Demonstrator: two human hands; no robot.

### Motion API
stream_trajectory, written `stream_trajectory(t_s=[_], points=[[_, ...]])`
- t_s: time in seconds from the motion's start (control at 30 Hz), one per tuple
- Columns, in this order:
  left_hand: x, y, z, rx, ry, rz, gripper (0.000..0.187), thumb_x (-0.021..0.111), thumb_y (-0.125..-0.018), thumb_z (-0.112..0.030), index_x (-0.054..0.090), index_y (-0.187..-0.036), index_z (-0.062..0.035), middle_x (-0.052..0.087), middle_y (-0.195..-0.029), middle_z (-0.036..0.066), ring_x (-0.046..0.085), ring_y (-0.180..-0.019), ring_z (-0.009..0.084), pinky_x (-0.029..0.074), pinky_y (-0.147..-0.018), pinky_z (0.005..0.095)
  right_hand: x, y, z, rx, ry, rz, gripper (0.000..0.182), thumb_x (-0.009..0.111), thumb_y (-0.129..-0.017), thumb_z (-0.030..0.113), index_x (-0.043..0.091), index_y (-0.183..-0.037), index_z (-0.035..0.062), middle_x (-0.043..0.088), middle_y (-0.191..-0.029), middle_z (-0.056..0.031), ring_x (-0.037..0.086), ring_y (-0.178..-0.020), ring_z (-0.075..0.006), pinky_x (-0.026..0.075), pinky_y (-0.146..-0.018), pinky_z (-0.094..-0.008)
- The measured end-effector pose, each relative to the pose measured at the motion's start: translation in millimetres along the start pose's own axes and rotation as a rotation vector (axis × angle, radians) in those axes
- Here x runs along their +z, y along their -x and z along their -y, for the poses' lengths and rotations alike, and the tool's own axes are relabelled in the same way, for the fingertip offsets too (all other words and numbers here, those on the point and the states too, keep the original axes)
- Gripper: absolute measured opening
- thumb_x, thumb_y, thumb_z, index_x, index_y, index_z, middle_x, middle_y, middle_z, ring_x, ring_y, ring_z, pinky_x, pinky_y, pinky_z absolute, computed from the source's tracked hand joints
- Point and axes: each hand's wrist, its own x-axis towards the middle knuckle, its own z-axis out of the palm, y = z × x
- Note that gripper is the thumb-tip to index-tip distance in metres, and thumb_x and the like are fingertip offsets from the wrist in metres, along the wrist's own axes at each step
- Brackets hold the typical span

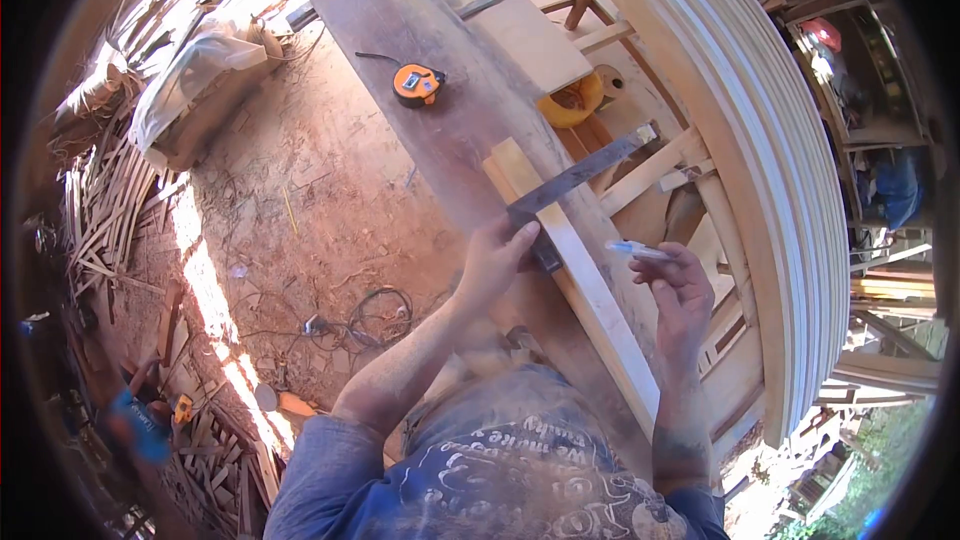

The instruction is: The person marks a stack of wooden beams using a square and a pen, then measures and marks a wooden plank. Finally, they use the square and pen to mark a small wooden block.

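Observation:
My left hand (492, 258) is closed on a try square (583, 171), thumb on its dark stock. The stock sits against the near side of a pale wooden strip (603, 308), and the blade crosses over the strip's top. Between the fingertips of my right hand (684, 292) is a pen (638, 250), its tip pointing left, just right of the strip and apart from it. The strip lies along a worn wooden plank bench (445, 130). Farther up the bench is an orange tape measure (417, 85).
Beyond the bench, a yellow container (572, 105) sits among wooden frame parts. A stack of long curved boards (775, 170) rises on the right. On the dusty floor lie a coiled black cable (380, 316) and heaps of offcuts. A covered bundle (200, 85) stands upper left.

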Motion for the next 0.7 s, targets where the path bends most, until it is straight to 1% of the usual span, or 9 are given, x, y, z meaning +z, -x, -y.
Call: stream_trajectory(t_s=[0.07,0.2,0.27,0.33,0.4,0.47,0.5,0.6,0.7], points=[[6.7,1.9,-10.5,-0.048,0.061,-0.021,0.032,0.063,-0.101,-0.021,0.064,-0.123,0.0033,0.071,-0.107,0.006,0.069,-0.094,0.0136,0.059,-0.084,0.0311,-3.4,-17.3,-6.0,0.102,-0.042,0.073,0.017,0.055,-0.102,0.005,0.066,-0.114,-0.0021,0.07,-0.085,-0.0091,0.066,-0.078,-0.0145,0.053,-0.076,-0.0274],[17.2,7.6,-37.4,-0.084,0.008,-0.096,0.026,0.063,-0.101,-0.016,0.067,-0.117,0.0039,0.072,-0.101,0.006,0.067,-0.09,0.0111,0.055,-0.079,0.028,-5.3,-57.5,-18.0,0.263,-0.173,0.207,0.014,0.061,-0.101,0.008,0.067,-0.11,-0.0005,0.066,-0.081,-0.0054,0.062,-0.076,-0.0124,0.051,-0.075,-0.0262],[19.8,8.1,-45.0,-0.158,0.003,-0.118,0.025,0.063,-0.101,-0.015,0.067,-0.117,0.0036,0.072,-0.101,0.006,0.067,-0.09,0.011,0.055,-0.079,0.0284,11.4,-73.0,-17.1,0.242,-0.006,0.198,0.014,0.063,-0.101,0.011,0.067,-0.108,-0.0001,0.064,-0.082,-0.0038,0.059,-0.075,-0.0109,0.049,-0.072,-0.0258],[18.2,6.4,-41.7,-0.168,-0.008,-0.112,0.026,0.063,-0.101,-0.015,0.066,-0.118,0.0038,0.071,-0.101,0.006,0.067,-0.09,0.011,0.055,-0.079,0.0281,36.5,-83.5,-26.6,0.168,0.091,0.18,0.014,0.064,-0.101,0.014,0.067,-0.106,0.0003,0.063,-0.084,-0.0027,0.057,-0.074,-0.0096,0.047,-0.069,-0.0259],[16.3,4.0,-38.2,-0.161,-0.044,-0.111,0.026,0.063,-0.101,-0.015,0.065,-0.119,0.0041,0.071,-0.1,0.006,0.066,-0.089,0.0109,0.055,-0.078,0.0276,67.0,-92.2,-42.8,0.024,0.112,0.151,0.016,0.065,-0.102,0.016,0.065,-0.103,0.0005,0.062,-0.087,-0.002,0.055,-0.074,-0.0086,0.046,-0.066,-0.0265],[15.6,4.8,-35.1,-0.14,-0.103,-0.119,0.026,0.064,-0.101,-0.014,0.065,-0.118,0.0047,0.071,-0.1,0.006,0.066,-0.088,0.0105,0.055,-0.077,0.0268,82.5,-98.9,-54.3,-0.057,0.194,0.237,0.017,0.066,-0.101,0.017,0.063,-0.103,0.0007,0.061,-0.088,-0.0035,0.057,-0.075,-0.0104,0.046,-0.066,-0.028],[16.6,5.3,-37.0,-0.177,-0.052,-0.129,0.025,0.064,-0.1,-0.014,0.065,-0.117,0.005,0.071,-0.099,0.006,0.066,-0.087,0.0105,0.055,-0.076,0.0266,86.3,-102.3,-59.3,-0.097,0.234,0.281,0.018,0.066,-0.101,0.018,0.062,-0.102,0.0008,0.061,-0.088,-0.0043,0.057,-0.075,-0.0113,0.047,-0.067,-0.0288],[20.3,6.1,-50.4,-0.262,0.061,-0.155,0.023,0.066,-0.099,-0.012,0.065,-0.114,0.0059,0.071,-0.098,0.007,0.066,-0.087,0.0106,0.055,-0.076,0.0261,92.6,-114.7,-66.2,-0.151,0.422,0.39,0.015,0.066,-0.099,0.015,0.059,-0.1,0.0017,0.058,-0.086,-0.0079,0.058,-0.074,-0.0161,0.047,-0.067,-0.0313],[20.4,5.9,-57.2,-0.297,0.063,-0.163,0.023,0.066,-0.099,-0.011,0.065,-0.114,0.0062,0.072,-0.098,0.008,0.067,-0.087,0.011,0.056,-0.076,0.0265,91.4,-113.4,-75.0,-0.223,0.43,0.406,0.011,0.062,-0.1,0.013,0.058,-0.099,0.0022,0.057,-0.086,-0.0113,0.057,-0.077,-0.0245,0.047,-0.07,-0.036]])
